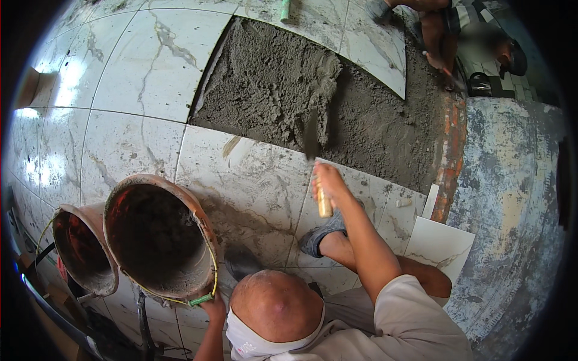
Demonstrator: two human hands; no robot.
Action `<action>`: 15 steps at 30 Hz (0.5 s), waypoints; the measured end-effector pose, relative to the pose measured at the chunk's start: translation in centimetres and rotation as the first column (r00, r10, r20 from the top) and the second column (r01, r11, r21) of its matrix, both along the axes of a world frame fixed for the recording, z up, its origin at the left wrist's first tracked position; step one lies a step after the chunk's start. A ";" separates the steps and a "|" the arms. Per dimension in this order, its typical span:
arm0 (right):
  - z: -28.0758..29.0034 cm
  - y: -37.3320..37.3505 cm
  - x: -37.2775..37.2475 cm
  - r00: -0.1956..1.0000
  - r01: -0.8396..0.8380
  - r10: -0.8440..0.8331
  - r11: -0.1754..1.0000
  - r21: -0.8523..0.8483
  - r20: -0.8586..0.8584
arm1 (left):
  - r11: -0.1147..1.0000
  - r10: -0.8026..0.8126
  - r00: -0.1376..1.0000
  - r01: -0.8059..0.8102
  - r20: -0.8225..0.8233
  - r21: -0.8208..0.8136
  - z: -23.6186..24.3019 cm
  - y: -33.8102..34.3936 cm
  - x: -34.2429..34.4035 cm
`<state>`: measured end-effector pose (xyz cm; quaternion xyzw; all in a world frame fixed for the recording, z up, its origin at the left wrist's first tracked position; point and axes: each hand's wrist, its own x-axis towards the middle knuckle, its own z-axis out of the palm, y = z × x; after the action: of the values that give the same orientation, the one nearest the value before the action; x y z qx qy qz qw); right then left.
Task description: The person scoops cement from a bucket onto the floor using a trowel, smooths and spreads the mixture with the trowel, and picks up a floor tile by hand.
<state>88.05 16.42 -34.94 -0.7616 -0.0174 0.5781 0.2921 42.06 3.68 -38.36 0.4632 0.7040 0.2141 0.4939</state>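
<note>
My right hand (328, 179) is closed round the wooden handle of a trowel (325, 206). The trowel's dark, narrow blade points away from me over wet grey mortar (265, 84), which is spread in a gap between the marbled white floor tiles (235, 159). At the lower left, my left hand (214, 308) is at the green grip of a yellow wire handle (200, 299) on a large bucket (205, 210). Its fingers are partly hidden but seem curled on the grip. Dark grey mortar lies inside this bucket.
A second, smaller bucket (90, 213) stands left of the first. A loose white tile (439, 246) lies at right, near a brick edge (448, 162) and a worn grey surface (506, 210). Another person (436, 36) crouches at the far right. A green-handled tool (285, 11) lies far ahead.
</note>
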 end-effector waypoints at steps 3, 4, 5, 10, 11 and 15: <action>-1.0 0.1 3.7 0.910 0.407 -0.411 0.911 0.063 0.056 | 0.803 -0.469 0.857 0.514 -0.211 0.303 -0.9 2.3 5.1; -2.0 0.0 3.9 0.909 0.407 -0.411 0.911 0.066 0.067 | 0.769 -0.494 0.851 0.524 -0.179 0.367 -2.2 2.4 6.8; -3.5 0.7 2.9 0.904 0.425 -0.427 0.903 0.057 0.029 | 0.731 -0.517 0.841 0.532 -0.161 0.427 -3.3 2.5 8.0; -4.0 5.7 -5.2 0.960 0.281 -0.280 0.949 0.140 -0.032 | 0.578 -0.512 0.705 0.705 -0.491 0.411 -4.7 2.6 11.9; -3.5 6.0 -5.6 0.984 0.179 -0.178 0.980 0.087 -0.025 | 0.574 -0.489 0.670 0.729 -0.559 0.372 -4.9 2.5 11.9; -0.3 5.5 -3.6 0.964 -0.185 0.183 0.983 -0.011 0.190 | 0.564 -0.496 0.618 0.764 -0.610 0.315 -5.1 2.4 11.2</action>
<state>84.50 21.90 -35.20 -0.8076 -0.1178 0.5271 0.2367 53.26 6.10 -43.48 0.8463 0.4835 0.0931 0.2033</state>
